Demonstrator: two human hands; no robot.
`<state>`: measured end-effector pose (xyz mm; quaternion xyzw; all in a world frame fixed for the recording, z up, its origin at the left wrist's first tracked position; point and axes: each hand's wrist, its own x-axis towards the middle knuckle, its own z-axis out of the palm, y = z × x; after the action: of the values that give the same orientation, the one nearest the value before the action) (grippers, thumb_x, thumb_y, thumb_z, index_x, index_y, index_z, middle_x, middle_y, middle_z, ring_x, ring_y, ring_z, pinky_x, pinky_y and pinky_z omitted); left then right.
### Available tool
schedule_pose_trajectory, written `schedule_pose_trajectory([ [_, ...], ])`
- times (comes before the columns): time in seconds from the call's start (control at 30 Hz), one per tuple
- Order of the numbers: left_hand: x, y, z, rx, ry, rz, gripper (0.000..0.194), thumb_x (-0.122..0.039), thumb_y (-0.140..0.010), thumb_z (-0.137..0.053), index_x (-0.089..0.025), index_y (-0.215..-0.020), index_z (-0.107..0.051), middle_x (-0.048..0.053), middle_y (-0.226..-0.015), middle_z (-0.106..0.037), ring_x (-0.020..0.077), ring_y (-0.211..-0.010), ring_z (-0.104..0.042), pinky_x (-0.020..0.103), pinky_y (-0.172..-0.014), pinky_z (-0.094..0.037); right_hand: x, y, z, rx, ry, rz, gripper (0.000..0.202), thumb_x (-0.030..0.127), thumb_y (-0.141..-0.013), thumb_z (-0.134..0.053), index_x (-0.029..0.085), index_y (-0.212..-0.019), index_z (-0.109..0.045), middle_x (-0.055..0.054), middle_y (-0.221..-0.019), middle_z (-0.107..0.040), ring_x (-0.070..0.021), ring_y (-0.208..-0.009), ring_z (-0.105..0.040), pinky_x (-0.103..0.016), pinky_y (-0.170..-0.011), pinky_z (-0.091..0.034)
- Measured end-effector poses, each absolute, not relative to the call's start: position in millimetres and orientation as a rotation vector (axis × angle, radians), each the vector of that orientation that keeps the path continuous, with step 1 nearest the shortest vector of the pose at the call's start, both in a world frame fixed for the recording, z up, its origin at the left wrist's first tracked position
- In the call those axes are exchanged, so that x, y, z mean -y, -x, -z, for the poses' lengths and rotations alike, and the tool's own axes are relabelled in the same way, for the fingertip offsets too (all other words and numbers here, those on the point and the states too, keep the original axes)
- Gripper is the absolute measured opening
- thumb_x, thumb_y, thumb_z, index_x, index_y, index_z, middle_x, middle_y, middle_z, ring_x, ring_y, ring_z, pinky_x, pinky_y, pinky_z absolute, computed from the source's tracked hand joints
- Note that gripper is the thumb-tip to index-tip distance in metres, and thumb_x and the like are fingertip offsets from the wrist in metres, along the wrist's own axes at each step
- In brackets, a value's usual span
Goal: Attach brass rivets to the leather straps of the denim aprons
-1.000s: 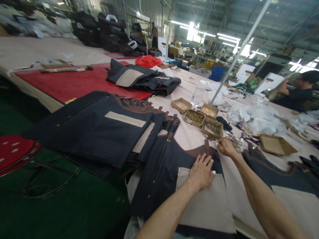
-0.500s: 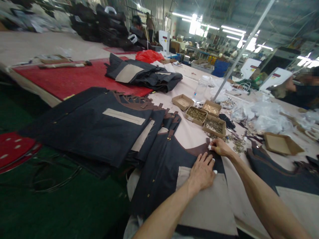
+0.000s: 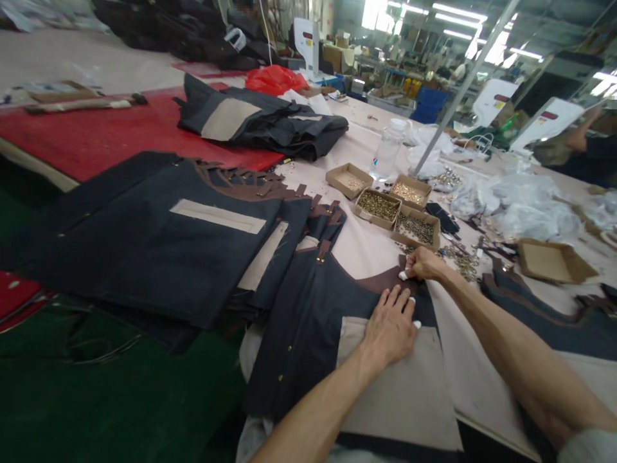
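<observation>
Right now, the left hand (image 3: 391, 328) lies flat on the dark garment (image 3: 313, 315), its grip apart, with the palm over the beige pocket (image 3: 402, 386) and the fingers reaching past the pocket's top edge. The right hand (image 3: 421, 263) is at the garment's upper corner, its grip drawn together at the brown strap (image 3: 402, 261); whether anything small sits between the fingertips is too fine to tell. White covers show on some fingertips of both hands.

The dark garment lies partly on the desk (image 3: 359, 247), its near part toward the person's body. To its left, the garment pile (image 3: 144, 238) spreads in overlapping layers with brown trim. Behind that, a crumpled garment (image 3: 270, 122) lies partly over the red sheet (image 3: 120, 132), with a red bag (image 3: 274, 80) just beyond.

Past the right hand, four small boxes (image 3: 378, 209) of metal bits stand close together, near a clear bottle (image 3: 387, 154). Loose metal pieces (image 3: 460, 262) lie to their right, then a larger cardboard box (image 3: 556, 262). Clear plastic bags (image 3: 525, 209) are heaped behind it, and another dark garment (image 3: 563, 321) lies at the right.
</observation>
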<state>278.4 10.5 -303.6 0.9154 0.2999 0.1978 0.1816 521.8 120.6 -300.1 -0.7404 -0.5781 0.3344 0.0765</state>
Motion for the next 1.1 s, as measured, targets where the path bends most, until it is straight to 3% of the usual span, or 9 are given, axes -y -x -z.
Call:
schedule_pose_trajectory([
  [0.13, -9, -277, 300, -0.875, -2.558, -0.639, 0.046, -0.03, -0.094, -0.051, -0.008, -0.134, -0.055, 0.02, -0.147, -0.05, 0.0333, -0.138, -0.042, 0.05, -0.117, -0.032, -113, -515, 295, 1.811, 2.218, -0.853, 0.035, 0.045, -0.058, -0.087, 0.016, -0.063, -0.068, -0.002, -0.056, -0.064, -0.0131, -0.054, -0.055, -0.024, -0.052, -0.035],
  [0.3, -9, -268, 297, -0.951, -2.517, -0.725, 0.022, -0.036, -0.093, -0.053, -0.017, -0.099, -0.062, 0.015, -0.106, -0.06, 0.0315, -0.102, -0.055, 0.049, -0.09, -0.047, -51, -508, 294, 1.546, 2.185, -0.322, 0.035, 0.043, -0.068, -0.078, 0.016, -0.088, -0.068, -0.006, -0.079, -0.072, -0.0186, -0.071, -0.061, -0.027, -0.064, -0.042],
  [0.47, 7, -268, 286, -1.038, -2.398, -0.797, 0.039, -0.058, -0.088, -0.062, -0.019, -0.086, -0.06, 0.01, -0.089, -0.061, 0.0281, -0.09, -0.059, 0.047, -0.087, -0.047, 29, -479, 287, 1.193, 1.839, -0.933, 0.04, 0.049, -0.07, -0.078, 0.015, -0.087, -0.066, -0.006, -0.075, -0.07, -0.0219, -0.069, -0.063, -0.03, -0.061, -0.047],
  [0.53, 25, -270, 276, -1.053, -2.326, -0.774, 0.05, -0.068, -0.081, -0.065, -0.018, -0.091, -0.06, 0.011, -0.091, -0.062, 0.0297, -0.09, -0.061, 0.048, -0.086, -0.049, 48, -457, 272, 1.075, 1.627, -1.054, 0.041, 0.05, -0.07, -0.081, 0.016, -0.087, -0.066, -0.005, -0.075, -0.069, -0.022, -0.069, -0.063, -0.032, -0.062, -0.05],
  [0.63, 55, -265, 250, -1.15, -2.207, -0.698, 0.056, -0.057, -0.076, -0.069, -0.015, -0.11, -0.058, 0.017, -0.104, -0.065, 0.0337, -0.095, -0.063, 0.048, -0.085, -0.051, 65, -431, 241, 1.037, 1.456, -1.127, 0.04, 0.048, -0.07, -0.086, 0.017, -0.089, -0.068, -0.004, -0.073, -0.067, -0.0196, -0.065, -0.06, -0.032, -0.06, -0.051],
  [0.73, 71, -244, 204, -1.241, -2.138, -0.643, 0.037, -0.028, -0.076, -0.062, -0.015, -0.111, -0.057, 0.017, -0.103, -0.066, 0.0328, -0.095, -0.064, 0.045, -0.086, -0.05, 69, -423, 217, 1.01, 1.285, -1.194, 0.042, 0.051, -0.073, -0.085, 0.018, -0.096, -0.071, -0.006, -0.072, -0.067, -0.0189, -0.059, -0.059, -0.033, -0.055, -0.051],
  [0.8, 72, -220, 158, -1.233, -2.093, -0.692, 0.03, -0.017, -0.073, -0.057, -0.019, -0.103, -0.059, 0.013, -0.092, -0.066, 0.0296, -0.09, -0.064, 0.041, -0.082, -0.051, 64, -424, 212, 0.93, 1.167, -1.139, 0.044, 0.054, -0.076, -0.082, 0.019, -0.1, -0.071, -0.008, -0.076, -0.069, -0.0207, -0.062, -0.063, -0.036, -0.06, -0.055],
  [0.93, 69, -161, 47, -0.904, -1.823, -0.786, 0.014, -0.018, -0.074, -0.053, -0.021, -0.085, -0.06, 0.001, -0.072, -0.06, 0.0189, -0.068, -0.06, 0.03, -0.062, -0.049, 47, -415, 224, 0.82, 1.139, -1.141, 0.048, 0.057, -0.079, -0.078, 0.022, -0.11, -0.068, -0.013, -0.105, -0.075, -0.028, -0.089, -0.072, -0.043, -0.083, -0.058],
  [1.1, 59, -96, -43, -1.013, -1.42, -1.013, 0.045, -0.032, -0.067, -0.064, -0.016, -0.109, -0.07, 0.002, -0.082, -0.068, 0.0266, -0.077, -0.067, 0.035, -0.06, -0.055, 47, -382, 237, 0.813, 0.973, -1.607, 0.069, 0.077, -0.079, -0.062, 0.022, -0.119, -0.067, -0.017, -0.116, -0.074, -0.0344, -0.106, -0.072, -0.052, -0.093, -0.055],
])
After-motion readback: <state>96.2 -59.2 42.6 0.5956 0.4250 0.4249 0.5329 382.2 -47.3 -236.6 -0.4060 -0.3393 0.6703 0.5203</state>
